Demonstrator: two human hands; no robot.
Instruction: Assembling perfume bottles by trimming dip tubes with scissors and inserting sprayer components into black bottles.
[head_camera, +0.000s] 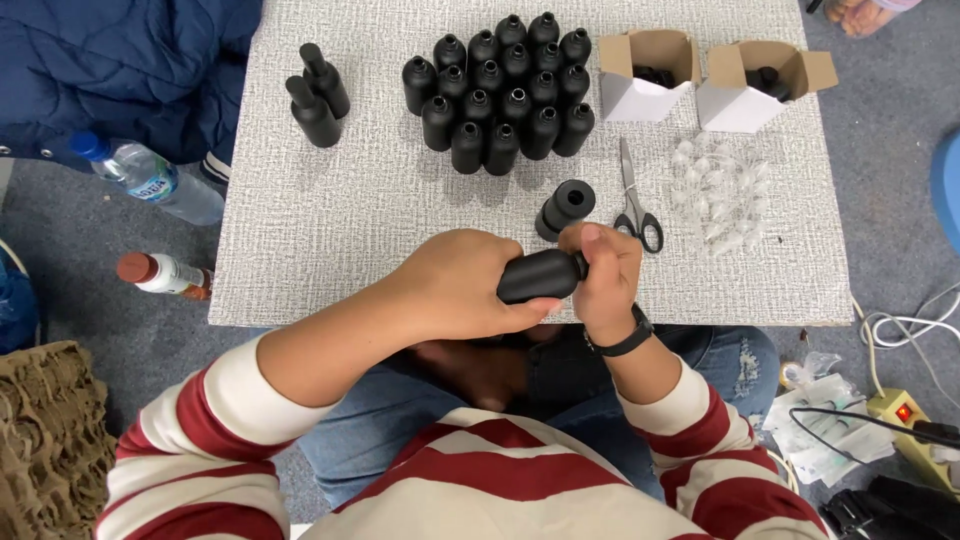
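Over the near edge of the grey textured tabletop (330, 220), the left hand (455, 285) is wrapped around the body of a matte black plastic bottle (538, 276) lying on its side, fingers curled fully about it, while the right hand (605, 280) pinches in at the bottle's neck end, fingertips closed there; whether it grips a small part I cannot tell. Just beyond the hands sits a black cylindrical cap piece (565, 208), beside grey-handled scissors (632, 195). Two capped black bottles (318, 95) stand apart at the far left, seemingly finished, while a big cluster of open-necked black bottles (498, 92) waits, so most of the batch looks left. Clear small plastic pieces (718, 195) and two open cardboard boxes (700, 75) sit right.
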